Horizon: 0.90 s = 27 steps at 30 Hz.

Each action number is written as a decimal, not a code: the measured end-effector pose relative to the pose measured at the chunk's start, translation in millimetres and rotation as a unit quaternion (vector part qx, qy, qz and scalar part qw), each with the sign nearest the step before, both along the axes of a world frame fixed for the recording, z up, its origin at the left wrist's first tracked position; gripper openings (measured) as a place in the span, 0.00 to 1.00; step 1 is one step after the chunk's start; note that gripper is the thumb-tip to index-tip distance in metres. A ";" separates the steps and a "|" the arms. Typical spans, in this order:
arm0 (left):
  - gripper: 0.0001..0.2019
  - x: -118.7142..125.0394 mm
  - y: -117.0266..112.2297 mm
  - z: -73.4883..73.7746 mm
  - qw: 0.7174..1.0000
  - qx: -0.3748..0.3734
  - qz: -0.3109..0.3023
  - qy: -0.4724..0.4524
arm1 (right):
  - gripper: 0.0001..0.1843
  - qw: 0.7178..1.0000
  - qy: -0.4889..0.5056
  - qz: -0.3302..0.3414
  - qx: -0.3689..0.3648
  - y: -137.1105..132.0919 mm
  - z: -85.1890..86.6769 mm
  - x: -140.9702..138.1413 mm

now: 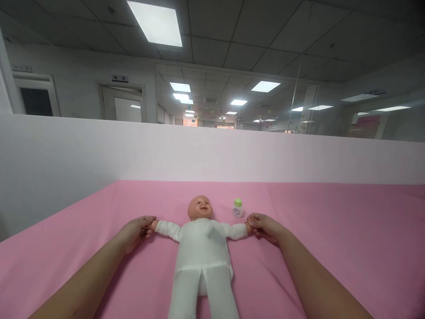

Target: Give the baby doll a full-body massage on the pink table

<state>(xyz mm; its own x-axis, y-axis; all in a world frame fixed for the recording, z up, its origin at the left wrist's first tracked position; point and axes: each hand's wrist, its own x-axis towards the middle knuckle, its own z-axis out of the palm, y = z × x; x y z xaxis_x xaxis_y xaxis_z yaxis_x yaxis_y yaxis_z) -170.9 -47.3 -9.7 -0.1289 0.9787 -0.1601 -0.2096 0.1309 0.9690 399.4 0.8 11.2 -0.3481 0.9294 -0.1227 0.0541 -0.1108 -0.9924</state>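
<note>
My left fingers (145, 220) and right fingers (256, 221) pinch the doll (203, 246) by its hands (154, 225), its body lengthwise between them.

One head-worn camera is looking forward, close by, from the leg end of the baby doll (203, 246), which is lying toward six o'clock; the ceiling (259, 26) is filling twelve.

doll (204, 248): legs cut off by bottom edge | bottle (237, 211): label print too small | door sign (120, 79): blurred
</note>
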 end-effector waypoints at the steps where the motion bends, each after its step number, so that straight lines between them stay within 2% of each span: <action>1: 0.14 0.4 -0.4 0.4 1.000 0.003 -0.004 0.000 | 0.16 1.000 -0.006 -0.001 0.002 0.4 -0.2 -0.4; 7: 0.15 -0.1 -0.8 -1.7 1.000 0.013 -0.013 0.000 | 0.16 0.999 -0.037 -0.030 0.014 3.4 -3.9 -4.3; 15: 0.18 -0.7 -0.2 -1.7 1.000 -0.007 0.003 -0.001 | 0.19 0.996 -0.035 -0.077 0.015 10.2 -12.2 -8.9; 21: 0.21 0.5 -3.1 1.7 1.000 -0.012 0.012 -0.008 | 0.15 0.997 -0.021 -0.077 0.010 12.6 -14.8 -3.8; 27: 0.22 5.6 -7.1 6.3 1.000 -0.010 0.023 -0.007 | 0.17 0.998 0.008 -0.056 -0.003 14.3 -16.9 3.4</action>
<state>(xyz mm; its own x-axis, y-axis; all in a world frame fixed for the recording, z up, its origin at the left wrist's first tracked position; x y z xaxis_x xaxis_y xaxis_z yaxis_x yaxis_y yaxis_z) -165.3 -54.4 -3.5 -0.1715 0.9681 -0.1826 -0.2303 0.1408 0.9629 402.8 15.1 -5.7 -0.2447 0.9616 -0.1241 0.0253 -0.1216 -0.9923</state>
